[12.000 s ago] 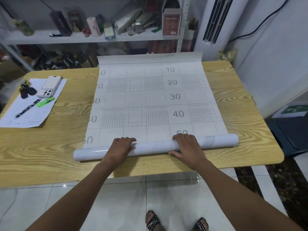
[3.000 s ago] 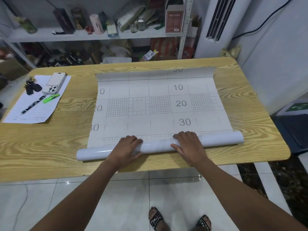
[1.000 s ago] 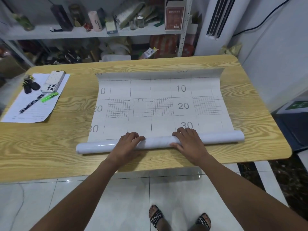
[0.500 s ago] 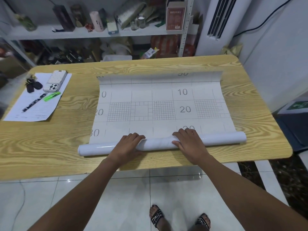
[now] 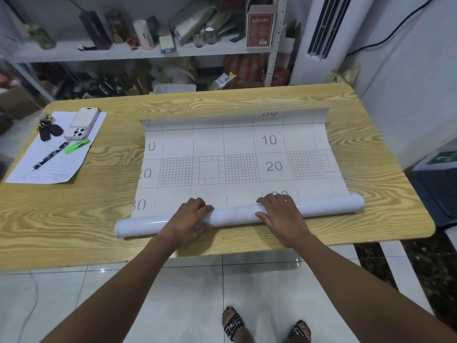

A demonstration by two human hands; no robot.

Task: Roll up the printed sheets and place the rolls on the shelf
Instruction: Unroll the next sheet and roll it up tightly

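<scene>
A left hand (image 5: 187, 219) and a right hand (image 5: 282, 217), side by side, each curl their fingers over a white roll (image 5: 235, 216), thumbs against its near side. The roll lies across the near part of a wooden table (image 5: 74, 219). The unrolled printed sheet (image 5: 222, 147) stretches flat beyond it, toward a cluttered shelf (image 5: 118, 55).

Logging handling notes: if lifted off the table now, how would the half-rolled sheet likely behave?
The roll looks round and glossy, so it would probably roll or slip when pushed. The unrolled sheet looks thin and would likely hang floppy. Its far edge curls upward, so it may spring loose.
</scene>
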